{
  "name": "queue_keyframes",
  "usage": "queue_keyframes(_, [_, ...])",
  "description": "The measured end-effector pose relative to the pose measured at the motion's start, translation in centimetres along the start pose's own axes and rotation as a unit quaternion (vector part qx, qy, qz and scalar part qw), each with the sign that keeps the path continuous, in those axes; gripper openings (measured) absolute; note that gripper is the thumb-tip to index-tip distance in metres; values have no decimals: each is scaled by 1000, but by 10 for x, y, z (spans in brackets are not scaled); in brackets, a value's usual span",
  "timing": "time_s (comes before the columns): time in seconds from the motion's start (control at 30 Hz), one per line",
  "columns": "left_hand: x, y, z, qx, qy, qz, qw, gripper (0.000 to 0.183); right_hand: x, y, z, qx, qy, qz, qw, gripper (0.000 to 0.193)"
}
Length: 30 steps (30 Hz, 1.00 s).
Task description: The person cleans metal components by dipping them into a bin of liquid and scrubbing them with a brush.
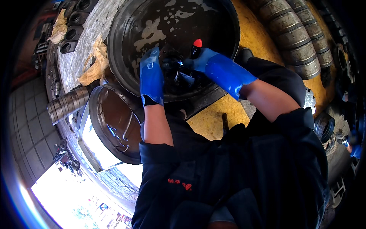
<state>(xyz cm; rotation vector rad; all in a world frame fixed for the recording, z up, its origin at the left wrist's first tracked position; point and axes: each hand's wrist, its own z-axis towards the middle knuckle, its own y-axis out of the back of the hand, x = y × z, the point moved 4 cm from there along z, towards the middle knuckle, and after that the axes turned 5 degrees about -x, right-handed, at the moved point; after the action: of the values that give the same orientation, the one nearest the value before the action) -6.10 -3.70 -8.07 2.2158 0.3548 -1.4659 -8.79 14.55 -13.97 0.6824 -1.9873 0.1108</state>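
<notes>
A wide, round dark pan lies in front of me, with dark liquid and patches of pale foam in it. Both my hands wear blue rubber gloves and are over its near part. My right hand is closed around a tool with a black and red handle; the tool's working end cannot be made out. A dark, wet, shiny metal part is between my hands. At its left side is my left hand, fingers bent against it, their tips partly hidden.
Below left of the pan stands another round container with brown liquid and a bent wire. Stacked ribbed metal cylinders lie at the far right, another ribbed cylinder at left. A yellowish cloth and dark metal blocks sit farther left.
</notes>
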Motion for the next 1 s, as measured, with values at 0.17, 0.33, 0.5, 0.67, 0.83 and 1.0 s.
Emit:
queue_keyframes(0.17, [-2, -18, -4, 39, 20, -29, 999, 42, -4, 30, 3, -30, 36, -171, 984, 48])
queue_keyframes(0.33, [-20, 3, -13, 34, -75, 165, 983, 41, 15, 44, -9, -202, 44, -135, 969, 38])
queue_keyframes(0.5, [-27, -3, -23, 2, 72, -84, 994, 43, 27, 43, 1, -138, -45, 90, 985, 30])
queue_keyframes(0.67, [-28, -15, -27, -42, 179, -151, 971, 40, 46, 14, 18, 40, 168, 353, 919, 26])
queue_keyframes(0.83, [-23, -11, -27, -30, 150, -133, 979, 39, 34, 18, 31, -63, 101, 277, 953, 32])
queue_keyframes(1.0, [-23, 0, -26, -20, 94, -91, 991, 39, 23, 29, 27, -164, -24, 192, 967, 26])
